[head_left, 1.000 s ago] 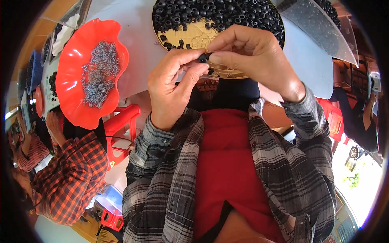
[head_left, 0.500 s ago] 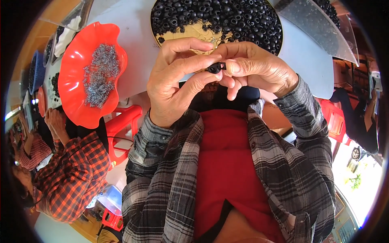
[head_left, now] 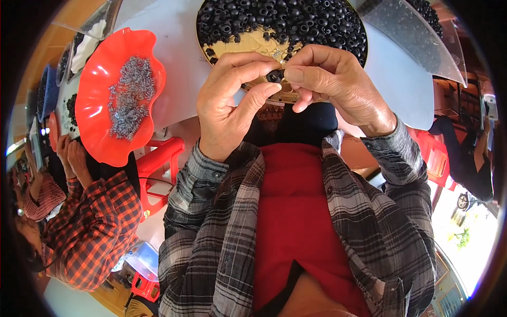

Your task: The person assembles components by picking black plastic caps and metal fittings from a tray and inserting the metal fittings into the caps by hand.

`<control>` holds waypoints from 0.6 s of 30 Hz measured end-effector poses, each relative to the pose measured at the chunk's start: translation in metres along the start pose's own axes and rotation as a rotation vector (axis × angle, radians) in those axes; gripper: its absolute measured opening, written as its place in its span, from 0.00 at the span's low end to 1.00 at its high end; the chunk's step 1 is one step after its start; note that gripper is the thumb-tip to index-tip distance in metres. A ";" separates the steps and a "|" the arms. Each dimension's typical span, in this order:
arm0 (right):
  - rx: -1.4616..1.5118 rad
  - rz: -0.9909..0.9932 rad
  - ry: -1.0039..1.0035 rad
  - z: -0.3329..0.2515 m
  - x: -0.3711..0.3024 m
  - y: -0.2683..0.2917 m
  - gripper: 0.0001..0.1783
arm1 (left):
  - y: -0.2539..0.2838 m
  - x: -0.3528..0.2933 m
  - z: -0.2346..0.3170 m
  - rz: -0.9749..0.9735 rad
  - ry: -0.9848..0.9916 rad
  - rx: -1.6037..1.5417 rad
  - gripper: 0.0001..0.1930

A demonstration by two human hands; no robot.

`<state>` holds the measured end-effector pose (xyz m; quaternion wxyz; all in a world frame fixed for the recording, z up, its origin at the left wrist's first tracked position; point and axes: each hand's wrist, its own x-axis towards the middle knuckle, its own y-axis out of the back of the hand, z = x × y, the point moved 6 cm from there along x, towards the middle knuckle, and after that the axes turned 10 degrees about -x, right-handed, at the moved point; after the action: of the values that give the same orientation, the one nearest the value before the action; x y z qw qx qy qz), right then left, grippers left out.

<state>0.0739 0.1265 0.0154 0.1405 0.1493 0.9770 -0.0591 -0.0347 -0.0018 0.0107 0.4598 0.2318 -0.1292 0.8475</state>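
My left hand (head_left: pixel 227 100) pinches a round black plastic piece (head_left: pixel 274 76) between thumb and fingertips, its dark hole showing. It resembles the body of a cord lock. Close against it is my right hand (head_left: pixel 332 79), thumb pressed to the index finger; whatever lies in that pinch is hidden. Both hands are raised over the near edge of a round tray (head_left: pixel 240 52) with a tan bottom. Heaped across its far part are many similar black pieces (head_left: pixel 285 18).
A red wavy-edged bowl (head_left: pixel 92 105) with small metal springs (head_left: pixel 129 98) stands at left on the pale table (head_left: pixel 177 58). A clear plastic sheet (head_left: pixel 406 37) rises at the right. At far left, a person in an orange checked shirt (head_left: pixel 97 227) sits near a red stool (head_left: pixel 163 164).
My right hand has drawn slightly right, away from the black piece. The piece stays in my left fingers, now turned so its round hole shows more.
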 end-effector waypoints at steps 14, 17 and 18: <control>-0.009 -0.099 -0.044 0.000 0.005 0.000 0.15 | -0.001 0.000 -0.002 -0.056 -0.021 -0.006 0.11; 0.127 -0.159 -0.077 0.004 0.007 -0.001 0.15 | 0.001 0.001 -0.002 -0.058 -0.047 -0.032 0.11; 0.127 -0.159 -0.077 0.005 0.007 -0.001 0.15 | 0.000 0.000 -0.003 -0.058 -0.047 -0.032 0.11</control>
<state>0.0686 0.1262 0.0092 0.1630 0.0776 0.9739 -0.1376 -0.0355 -0.0008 0.0085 0.4845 0.2478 -0.1465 0.8260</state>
